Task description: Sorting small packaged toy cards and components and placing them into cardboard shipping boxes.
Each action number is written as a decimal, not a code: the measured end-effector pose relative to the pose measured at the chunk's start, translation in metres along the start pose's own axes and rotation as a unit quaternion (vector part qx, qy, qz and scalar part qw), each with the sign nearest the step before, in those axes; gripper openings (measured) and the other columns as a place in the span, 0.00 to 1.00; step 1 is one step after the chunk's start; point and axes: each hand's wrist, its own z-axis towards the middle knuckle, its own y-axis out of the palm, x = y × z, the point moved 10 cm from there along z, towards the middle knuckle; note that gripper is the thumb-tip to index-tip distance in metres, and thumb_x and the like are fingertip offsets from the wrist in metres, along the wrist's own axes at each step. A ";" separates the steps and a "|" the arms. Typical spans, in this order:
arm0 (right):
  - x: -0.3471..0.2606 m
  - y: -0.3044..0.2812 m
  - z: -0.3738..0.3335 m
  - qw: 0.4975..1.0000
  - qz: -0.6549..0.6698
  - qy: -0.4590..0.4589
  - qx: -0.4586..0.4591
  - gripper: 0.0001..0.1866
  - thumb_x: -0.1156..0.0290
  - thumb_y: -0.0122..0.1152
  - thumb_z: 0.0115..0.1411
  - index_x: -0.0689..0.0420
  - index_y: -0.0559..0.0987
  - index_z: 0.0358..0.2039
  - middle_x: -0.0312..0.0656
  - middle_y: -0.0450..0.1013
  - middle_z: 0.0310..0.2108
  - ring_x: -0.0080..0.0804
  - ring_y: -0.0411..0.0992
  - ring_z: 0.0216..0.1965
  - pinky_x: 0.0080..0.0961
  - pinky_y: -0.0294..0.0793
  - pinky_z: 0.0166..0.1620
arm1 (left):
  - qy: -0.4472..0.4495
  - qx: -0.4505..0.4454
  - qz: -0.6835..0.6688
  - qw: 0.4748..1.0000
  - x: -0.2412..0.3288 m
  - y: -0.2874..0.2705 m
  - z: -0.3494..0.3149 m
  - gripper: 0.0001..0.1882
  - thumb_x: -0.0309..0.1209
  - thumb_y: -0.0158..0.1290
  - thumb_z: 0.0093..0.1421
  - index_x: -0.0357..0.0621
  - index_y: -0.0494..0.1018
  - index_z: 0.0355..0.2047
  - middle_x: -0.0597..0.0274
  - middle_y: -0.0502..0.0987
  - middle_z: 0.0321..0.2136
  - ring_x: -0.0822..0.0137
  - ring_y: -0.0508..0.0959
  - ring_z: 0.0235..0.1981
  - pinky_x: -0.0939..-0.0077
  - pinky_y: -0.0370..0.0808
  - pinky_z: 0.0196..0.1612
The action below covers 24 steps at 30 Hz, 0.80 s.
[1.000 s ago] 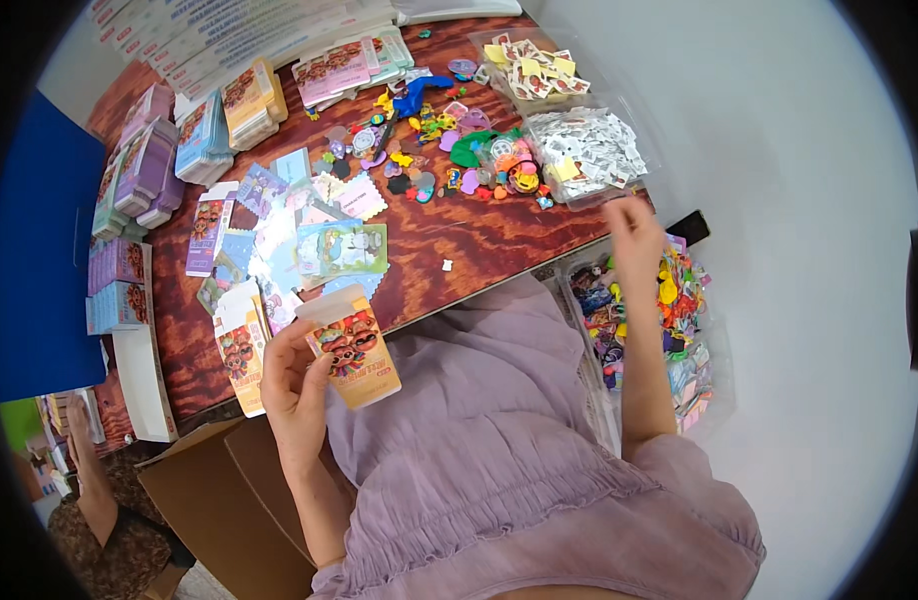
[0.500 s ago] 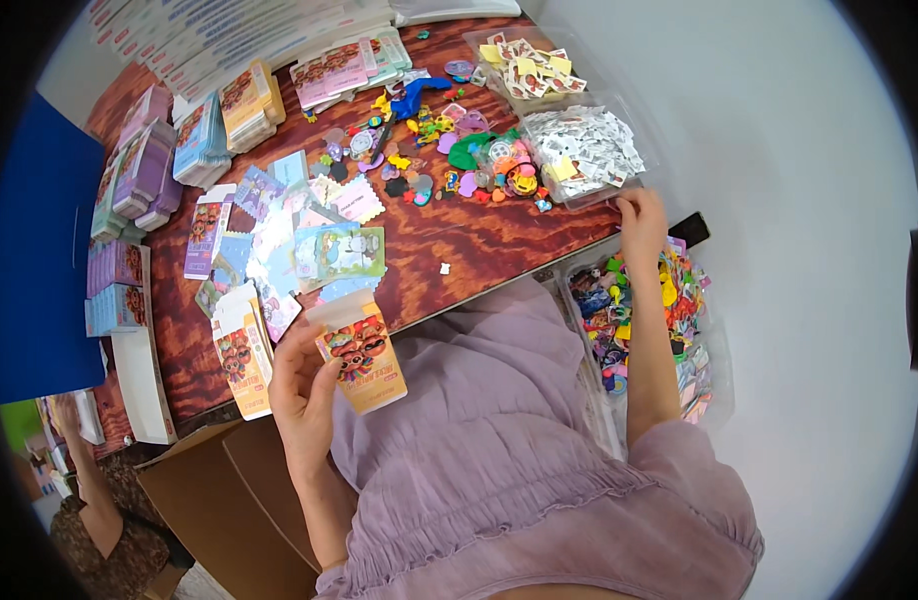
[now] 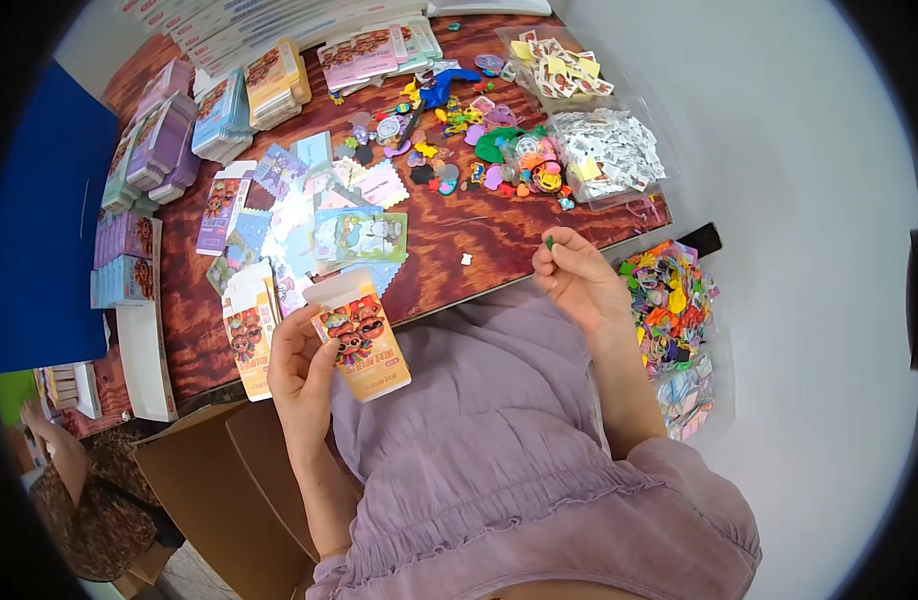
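My left hand (image 3: 301,375) grips a small orange card box (image 3: 367,350) by its left side, its top flap standing up, over my lap at the table's edge. A second orange box (image 3: 249,335) stands just left of that hand, its flap raised too. My right hand (image 3: 582,278) is lifted over the table's front edge, thumb and fingers pinched on a tiny dark green piece (image 3: 550,242). What the piece is, I cannot make out. Left of centre on the table lie loose printed cards (image 3: 354,235) in a pile, with an opened purple box (image 3: 219,210) beside them.
Small colourful trinkets (image 3: 499,150) are scattered mid-table. Clear trays hold white paper slips (image 3: 609,150) and folded pieces (image 3: 559,68). A bin of coloured trinkets (image 3: 669,300) stands at my right. Stacked boxes (image 3: 159,145) line the far left. Another person's arm (image 3: 64,445) shows at lower left.
My right hand has come left from beside the slip tray's near corner and now pinches a green piece. My left hand still holds the orange box. The whole view has shifted slightly.
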 end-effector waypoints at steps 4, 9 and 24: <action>0.015 0.006 0.003 0.999 0.031 0.032 -0.029 0.10 0.78 0.60 0.61 0.59 0.77 0.44 0.40 0.75 0.34 0.26 0.71 0.35 0.22 0.70 0.34 | -0.008 0.011 -0.020 1.000 -0.006 -0.006 -0.004 0.21 0.17 0.51 0.62 0.35 0.66 0.56 0.60 0.77 0.42 0.74 0.76 0.42 0.82 0.72 0.45; 0.022 0.011 0.005 0.999 0.027 0.028 -0.037 0.09 0.79 0.59 0.61 0.59 0.77 0.43 0.40 0.76 0.34 0.26 0.73 0.35 0.22 0.71 0.35 | -0.014 0.015 -0.034 0.999 -0.008 -0.007 -0.006 0.21 0.17 0.50 0.62 0.36 0.66 0.57 0.61 0.77 0.42 0.75 0.76 0.42 0.81 0.72 0.45; -0.084 -0.035 -0.024 0.768 -0.510 -0.324 0.213 0.03 0.80 0.62 0.57 0.60 0.78 0.33 0.32 0.74 0.32 0.20 0.71 0.31 0.17 0.70 0.34 | -0.016 0.029 -0.026 0.999 -0.008 -0.015 -0.010 0.22 0.18 0.50 0.63 0.39 0.65 0.57 0.62 0.76 0.43 0.79 0.73 0.37 0.85 0.70 0.41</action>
